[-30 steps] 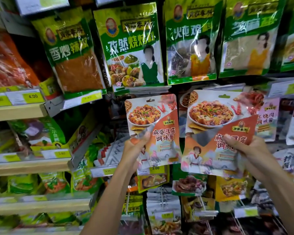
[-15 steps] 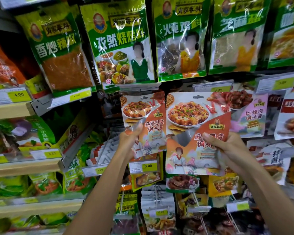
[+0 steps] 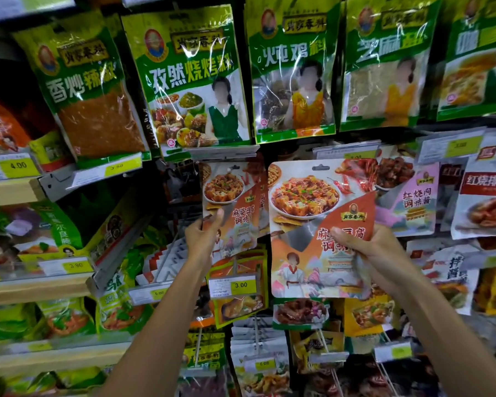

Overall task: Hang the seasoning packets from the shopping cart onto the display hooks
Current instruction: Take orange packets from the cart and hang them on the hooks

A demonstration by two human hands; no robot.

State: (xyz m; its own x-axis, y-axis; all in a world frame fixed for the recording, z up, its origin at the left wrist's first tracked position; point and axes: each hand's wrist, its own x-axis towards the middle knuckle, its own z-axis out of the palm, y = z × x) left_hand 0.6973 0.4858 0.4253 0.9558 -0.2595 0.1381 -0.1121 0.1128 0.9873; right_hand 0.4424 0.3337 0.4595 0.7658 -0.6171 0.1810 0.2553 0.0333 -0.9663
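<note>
Two orange mapo tofu seasoning packets are up in front of the hook display. My left hand pinches the lower left edge of the smaller-looking packet, which hangs close against the display at a hook beneath the price rail. My right hand grips the nearer packet at its middle right, thumb across the front. That packet's hang hole is at its top edge, just below a price rail. The shopping cart is out of sight.
Green seasoning bags hang in a row above. Pink and white sauce packets hang to the right. Wooden shelves with price tags stand at left. More packets on hooks fill the space below my arms.
Both packets shifted left and slightly up in view. The right packet came closer to the left one and now overlaps its right edge. Both hands kept their hold.
</note>
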